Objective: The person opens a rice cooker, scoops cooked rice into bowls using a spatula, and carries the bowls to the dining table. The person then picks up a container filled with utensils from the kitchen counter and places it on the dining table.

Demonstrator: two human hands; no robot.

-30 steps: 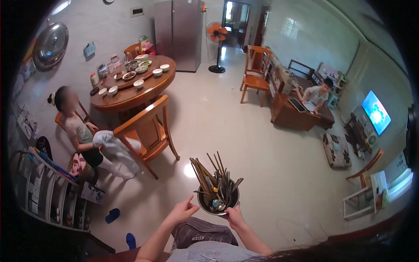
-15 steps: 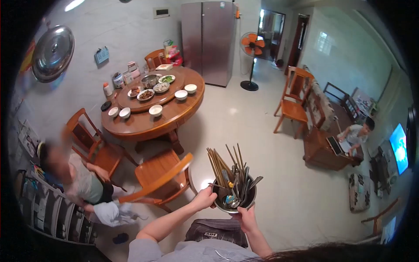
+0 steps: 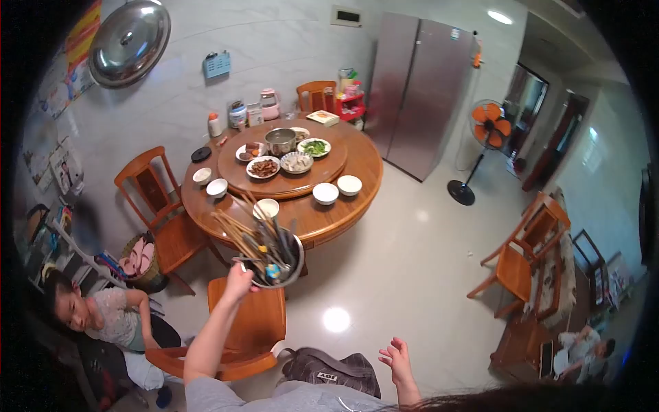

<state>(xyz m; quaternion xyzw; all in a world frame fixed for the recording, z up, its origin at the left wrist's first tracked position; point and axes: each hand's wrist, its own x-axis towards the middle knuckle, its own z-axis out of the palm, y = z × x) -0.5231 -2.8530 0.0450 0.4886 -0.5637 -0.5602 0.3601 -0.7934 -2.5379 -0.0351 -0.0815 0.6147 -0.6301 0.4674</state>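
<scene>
My left hand [image 3: 238, 280] grips the rim of a round metal pot [image 3: 296, 266] and holds it up before the front edge of the wooden table [image 3: 362, 165]. Chopsticks [image 3: 233, 232] and metal spoons stand tilted inside it, slightly blurred, with a small blue-and-white item [image 3: 272, 270] among them. Just behind the pot is a white bowl [image 3: 266, 209] on the table. Apart from the pot, my right hand [image 3: 396, 360] hangs in the air at lower right, its fingers spread and holding nothing.
Dishes of food stand on the turntable [image 3: 333, 172]; several bowls sit around it. A wooden chair [image 3: 257, 319] is below the pot. At lower left a person [image 3: 117, 316] is beside another chair [image 3: 175, 233]. A standing fan [image 3: 489, 127] and fridge [image 3: 419, 89] are farther back.
The pot of chopsticks has moved left and forward toward the table in my left hand. My right hand has let go of it. The view has turned left.
</scene>
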